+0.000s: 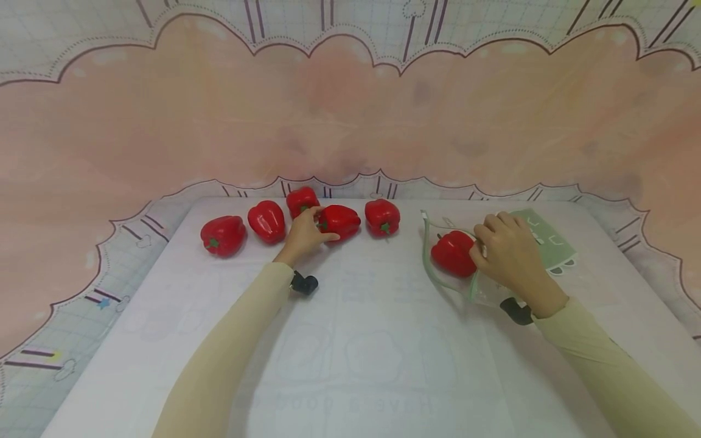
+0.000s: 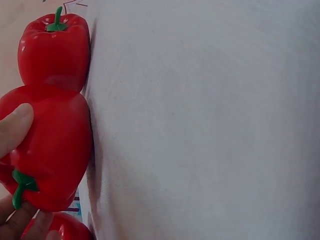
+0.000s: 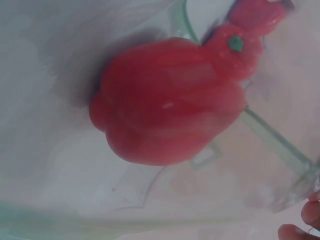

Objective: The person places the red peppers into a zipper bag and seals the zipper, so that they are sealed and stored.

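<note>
Watching from my end: my left hand [image 1: 303,236] has its thumb and fingers pinched round a red pepper [image 1: 341,222], stem end toward the palm, over at the far side of the white table [image 1: 356,347]. Three more sit to its left, the left pepper [image 1: 223,236], the tilted pepper [image 1: 266,222] and the rear pepper [image 1: 302,199], plus the right pepper [image 1: 382,216] just beside it. My right hand [image 1: 508,252] grips the edge of a clear green-trimmed bag [image 1: 425,246], and the bagged pepper [image 1: 452,253] lies inside.
</note>
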The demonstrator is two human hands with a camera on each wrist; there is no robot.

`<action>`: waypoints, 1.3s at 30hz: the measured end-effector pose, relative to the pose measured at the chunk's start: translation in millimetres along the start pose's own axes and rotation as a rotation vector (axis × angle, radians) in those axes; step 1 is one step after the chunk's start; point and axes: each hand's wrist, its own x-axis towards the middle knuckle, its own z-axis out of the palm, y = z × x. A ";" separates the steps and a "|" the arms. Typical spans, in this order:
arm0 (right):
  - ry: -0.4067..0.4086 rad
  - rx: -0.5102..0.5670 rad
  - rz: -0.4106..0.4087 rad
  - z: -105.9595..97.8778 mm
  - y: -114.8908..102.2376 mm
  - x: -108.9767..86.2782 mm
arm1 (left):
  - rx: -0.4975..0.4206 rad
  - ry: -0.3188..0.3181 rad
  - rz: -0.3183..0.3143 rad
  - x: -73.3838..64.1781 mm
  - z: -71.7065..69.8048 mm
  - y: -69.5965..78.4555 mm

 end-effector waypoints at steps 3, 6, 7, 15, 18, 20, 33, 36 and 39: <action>-0.012 -0.008 0.009 -0.5 -0.1 -0.2 | -0.034 0.002 0.000 0.2 -0.1 -1.9; -0.018 -0.010 0.015 -1.0 -0.1 -0.4 | -0.072 0.011 0.024 0.9 -0.8 -4.5; -0.018 -0.008 0.015 -1.0 0.0 -0.5 | -0.085 0.016 0.032 0.9 -1.2 -5.2; -0.014 -0.006 0.011 -1.5 0.1 0.0 | -0.165 0.034 0.087 -2.6 -5.2 -7.8; -0.006 -0.006 0.007 -2.0 0.1 0.1 | -0.182 0.033 0.104 -5.0 -6.3 -7.4; -0.003 -0.005 0.006 -2.4 0.0 0.3 | -0.188 0.038 0.122 -6.3 -6.4 -7.0; 0.006 -0.007 0.000 -4.1 0.6 1.3 | -0.194 0.041 0.199 -19.5 -4.4 10.7; 0.003 -0.011 0.002 -4.8 0.8 1.8 | -0.237 0.023 0.226 -23.1 -2.4 16.9; -0.002 -0.016 0.007 -5.6 0.6 2.4 | -0.278 0.006 0.252 -27.0 0.8 23.4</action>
